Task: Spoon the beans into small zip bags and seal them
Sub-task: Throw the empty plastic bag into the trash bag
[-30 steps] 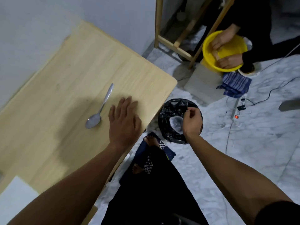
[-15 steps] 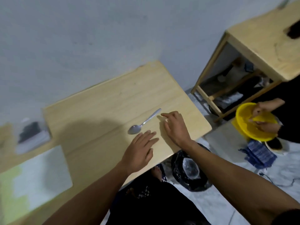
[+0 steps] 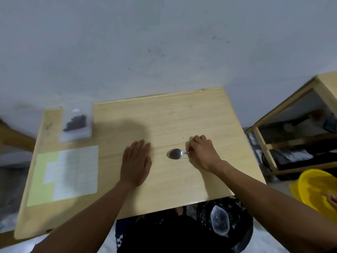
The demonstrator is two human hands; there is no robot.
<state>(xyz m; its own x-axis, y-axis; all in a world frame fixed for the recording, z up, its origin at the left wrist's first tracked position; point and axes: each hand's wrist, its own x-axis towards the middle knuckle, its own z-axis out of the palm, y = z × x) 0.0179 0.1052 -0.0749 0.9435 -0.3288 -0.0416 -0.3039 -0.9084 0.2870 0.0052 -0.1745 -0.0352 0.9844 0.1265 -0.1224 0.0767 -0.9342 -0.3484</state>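
Observation:
A metal spoon [image 3: 175,153] lies on the wooden table [image 3: 182,115], bowl pointing left. My right hand [image 3: 202,152] has its fingers curled round the spoon's handle, which it hides. My left hand [image 3: 135,161] rests flat on the table just left of the spoon, holding nothing. A clear zip bag with dark beans [image 3: 76,123] sits at the table's far left. A clear plastic bag [image 3: 219,222] lies in the black-lined bin [image 3: 242,232] on the floor below the table's near right corner.
A yellow-and-white sheet [image 3: 63,174] lies on the table's left part. A wooden shelf frame [image 3: 284,143] stands to the right. Another person's hand [image 3: 332,199] is at a yellow basin [image 3: 315,190] on the floor at far right.
My right hand left the clear bag in the bin, came up to the table and took hold of the spoon's handle. My view swung left, bringing the bean bag and the sheet into sight.

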